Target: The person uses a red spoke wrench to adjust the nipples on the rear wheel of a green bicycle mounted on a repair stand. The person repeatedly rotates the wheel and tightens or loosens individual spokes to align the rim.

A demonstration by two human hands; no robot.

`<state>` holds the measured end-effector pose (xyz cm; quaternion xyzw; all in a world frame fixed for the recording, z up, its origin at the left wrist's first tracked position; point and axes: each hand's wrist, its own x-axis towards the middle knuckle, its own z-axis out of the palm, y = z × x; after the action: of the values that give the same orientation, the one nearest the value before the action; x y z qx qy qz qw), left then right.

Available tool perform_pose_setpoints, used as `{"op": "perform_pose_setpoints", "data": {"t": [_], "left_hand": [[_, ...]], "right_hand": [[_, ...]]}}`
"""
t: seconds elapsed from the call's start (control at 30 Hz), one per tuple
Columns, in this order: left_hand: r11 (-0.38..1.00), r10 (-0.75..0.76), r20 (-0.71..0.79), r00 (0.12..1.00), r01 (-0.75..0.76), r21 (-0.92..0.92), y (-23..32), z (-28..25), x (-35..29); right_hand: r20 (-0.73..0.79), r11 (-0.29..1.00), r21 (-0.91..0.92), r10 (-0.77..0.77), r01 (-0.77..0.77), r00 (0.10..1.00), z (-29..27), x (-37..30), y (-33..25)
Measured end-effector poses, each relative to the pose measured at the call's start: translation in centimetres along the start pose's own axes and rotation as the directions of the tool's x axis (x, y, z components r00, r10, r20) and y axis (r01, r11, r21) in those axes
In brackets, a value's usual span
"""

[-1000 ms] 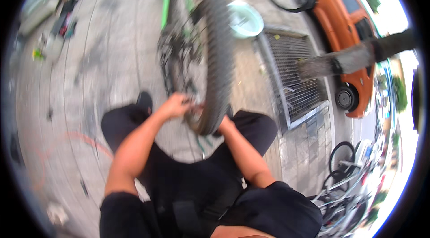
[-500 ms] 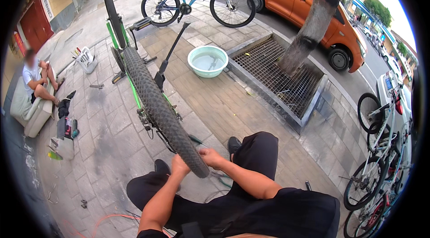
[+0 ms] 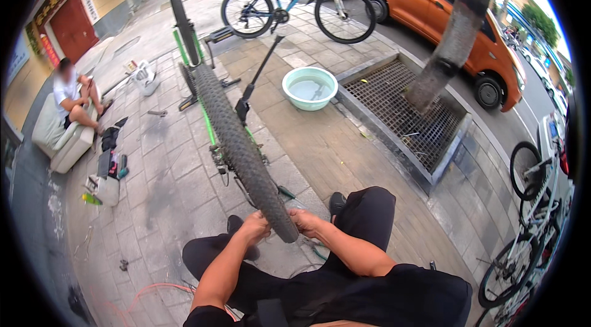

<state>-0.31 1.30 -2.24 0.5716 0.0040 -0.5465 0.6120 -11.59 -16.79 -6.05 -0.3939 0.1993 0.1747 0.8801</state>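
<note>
A knobbly black bicycle tyre point(image 3: 231, 124) on a green-framed bicycle point(image 3: 207, 122) reaches toward me, its near end between my knees. My left hand point(image 3: 255, 226) is closed at the tyre's left side, its fingertips partly hidden. Against the right side my right hand point(image 3: 305, 222) is closed too, fingers bent in at the tyre's edge. A pedal point(image 3: 221, 34) and a long black kickstand point(image 3: 261, 74) stick up from the bicycle. Just beyond my right hand lies a dark green-handled tool point(image 3: 286, 192), partly covered by the tyre.
A pale green basin point(image 3: 309, 88) of water stands beside a metal tree grate point(image 3: 409, 111). A blue bicycle point(image 3: 295, 4) is parked ahead; several bicycles point(image 3: 523, 234) stand at right. At left, a person sits on an armchair point(image 3: 64, 136) near a toolbox point(image 3: 109, 165). An orange hose point(image 3: 154, 289) lies low left.
The whole view has shifted, so the scene sits farther right. My left hand now lies more along the tyre's left side, and the right hand stays at its right side.
</note>
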Motion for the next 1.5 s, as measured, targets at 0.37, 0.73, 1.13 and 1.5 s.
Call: {"op": "perform_pose_setpoints", "data": {"t": [0.37,0.73,1.13,1.5], "left_hand": [[0.993,0.024,0.041,0.999,-0.028,0.116,-0.2,-0.5,0.5],[0.665,0.525,-0.177,0.833,-0.272,0.696,-0.2,1.5,0.2],[0.562,0.668,-0.219,0.711,-0.290,0.775,-0.3,3.2,-0.5],[0.928,0.372,-0.249,0.894,-0.368,0.066,0.6,0.1,0.9]], "right_hand": [[-0.003,0.997,-0.041,0.065,-0.065,0.998,0.2,0.3,-0.5],[-0.063,0.975,0.007,-0.223,0.224,0.973,0.3,-0.7,0.6],[0.013,0.969,-0.081,-0.232,0.232,0.973,-2.6,0.5,1.8],[-0.245,0.921,-0.342,-0.279,0.187,0.928,3.0,1.2,-3.3]]}}
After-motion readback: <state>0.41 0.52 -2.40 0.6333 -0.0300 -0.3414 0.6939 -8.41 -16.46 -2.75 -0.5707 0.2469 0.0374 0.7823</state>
